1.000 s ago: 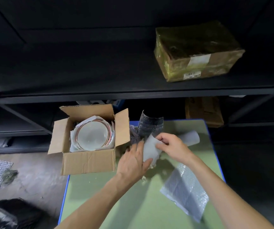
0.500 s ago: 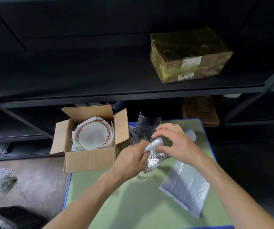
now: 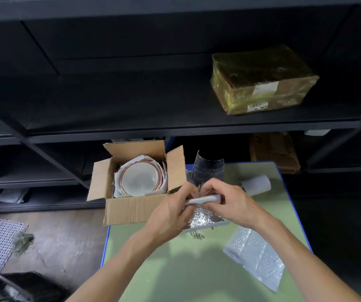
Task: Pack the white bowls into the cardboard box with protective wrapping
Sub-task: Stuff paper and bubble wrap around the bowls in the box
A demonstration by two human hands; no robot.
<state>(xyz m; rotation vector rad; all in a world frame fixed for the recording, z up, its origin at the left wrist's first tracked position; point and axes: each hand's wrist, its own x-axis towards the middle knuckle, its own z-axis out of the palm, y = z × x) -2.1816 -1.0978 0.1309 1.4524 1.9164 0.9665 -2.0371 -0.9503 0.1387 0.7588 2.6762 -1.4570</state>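
Observation:
An open cardboard box (image 3: 129, 211) stands at the green table's far left corner. Inside it lies a white bowl (image 3: 139, 179) with a red rim line, nested in white wrapping. Just right of the box, my left hand (image 3: 170, 212) and my right hand (image 3: 229, 203) both grip a rolled white foam sheet (image 3: 205, 199), held level above the table. A silvery bubble-wrap piece (image 3: 201, 221) hangs below the roll, between my hands.
A curled dark bubble sheet (image 3: 207, 168) stands behind my hands. A white foam roll (image 3: 256, 184) lies at the far right of the table (image 3: 186, 269). Flat bubble wrap (image 3: 255, 258) lies near the right edge. A taped parcel (image 3: 262, 81) sits on the dark shelf above.
The foam sheet has been rolled tighter into a thin tube. My hands have come closer together over it, near the box's right flap.

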